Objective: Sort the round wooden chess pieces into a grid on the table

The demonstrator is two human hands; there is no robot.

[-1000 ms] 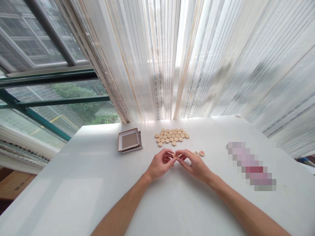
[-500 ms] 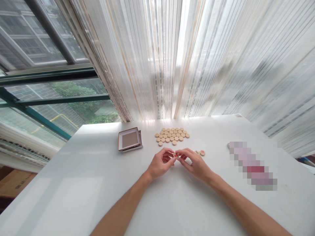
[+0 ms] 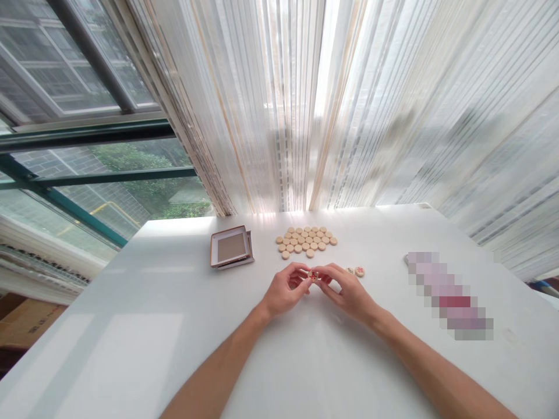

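Note:
Between my fingertips is a round Chinese chess piece (image 3: pixel 313 276) with a red character facing up. My left hand (image 3: pixel 286 290) pinches it from the left, and my right hand (image 3: pixel 343 289) grips it from the right. Just beyond my right fingers lie two more pieces: one with a dark character (image 3: pixel 350 271), partly hidden by the hand, and one with a red character (image 3: pixel 360 272). Farther back, a cluster of plain-topped pale wooden pieces (image 3: pixel 307 240) rests on the table, their upper faces showing no characters.
An open shallow box (image 3: pixel 213 250), nested with another box part, stands at the back left of the white table (image 3: pixel 131 349). A pixelated flat object (image 3: pixel 449 297) lies at the right. A striped curtain (image 3: pixel 297 116) hangs behind the table's far edge, and a window is at left.
Both hands stay in nearly the same place, still on the piece. The whole view has shifted very slightly; nothing else has visibly moved.

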